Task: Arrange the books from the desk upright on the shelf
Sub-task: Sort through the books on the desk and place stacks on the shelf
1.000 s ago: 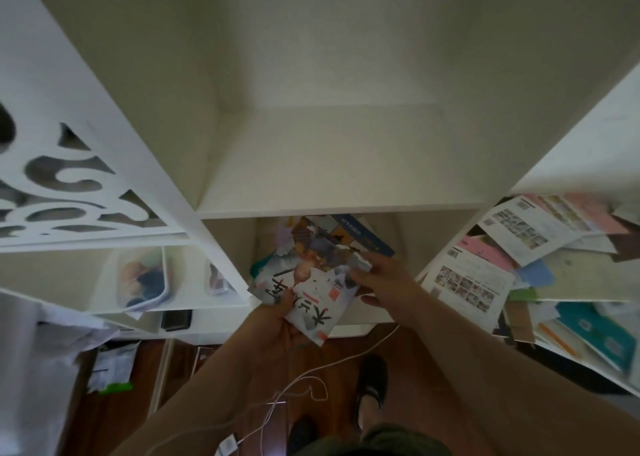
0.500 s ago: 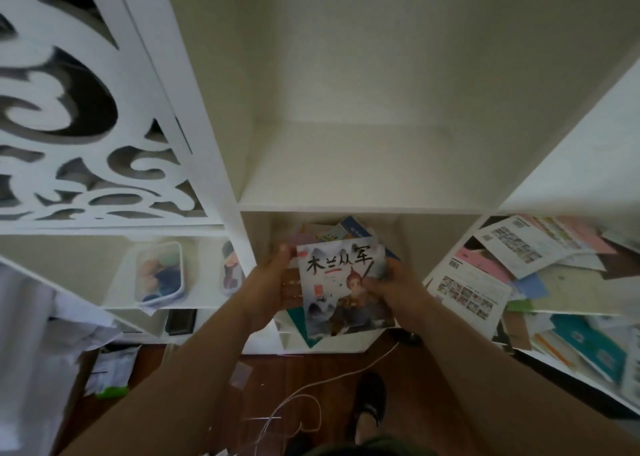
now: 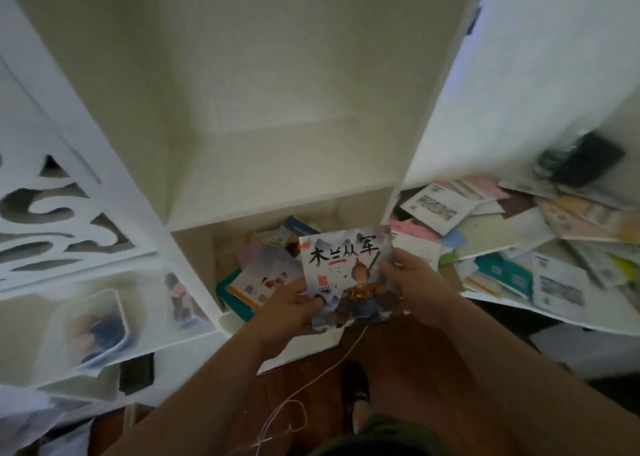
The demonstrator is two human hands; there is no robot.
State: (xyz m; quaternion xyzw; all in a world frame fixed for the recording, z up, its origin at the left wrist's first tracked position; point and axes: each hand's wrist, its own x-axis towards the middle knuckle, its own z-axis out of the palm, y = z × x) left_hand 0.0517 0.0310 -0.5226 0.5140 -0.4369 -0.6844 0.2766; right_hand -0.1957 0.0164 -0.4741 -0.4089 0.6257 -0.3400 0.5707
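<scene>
- The book (image 3: pixel 349 277), a thin picture book with large black characters on its cover, is held face-up in front of the shelf (image 3: pixel 277 185), below the shelf's white board.
- The left hand (image 3: pixel 294 303) grips its lower left edge, thumb on the cover and fingers (image 3: pixel 277 312) curled under it.
- The right hand (image 3: pixel 412 282) grasps the right edge, thumb on the cover, the other fingers hidden behind the book.
- Just behind the book, in the compartment under the board, lies a loose pile of books (image 3: pixel 263 272), flat and overlapping, none upright.
- The compartment above the board holds nothing that shows.
- To the right, a tabletop (image 3: pixel 491 303) carries scattered papers (image 3: pixel 485 220) and booklets, with a dark object (image 3: pixel 581 163) at its far end, perhaps a bag; it is too blurred to tell.
- To the left, a white fretwork panel (image 3: pixel 52 213) stands above a clear plastic box (image 3: pixel 97 324).
- A thin white cord (image 3: pixel 311 379) trails over the wooden floor (image 3: pixel 294 403).
</scene>
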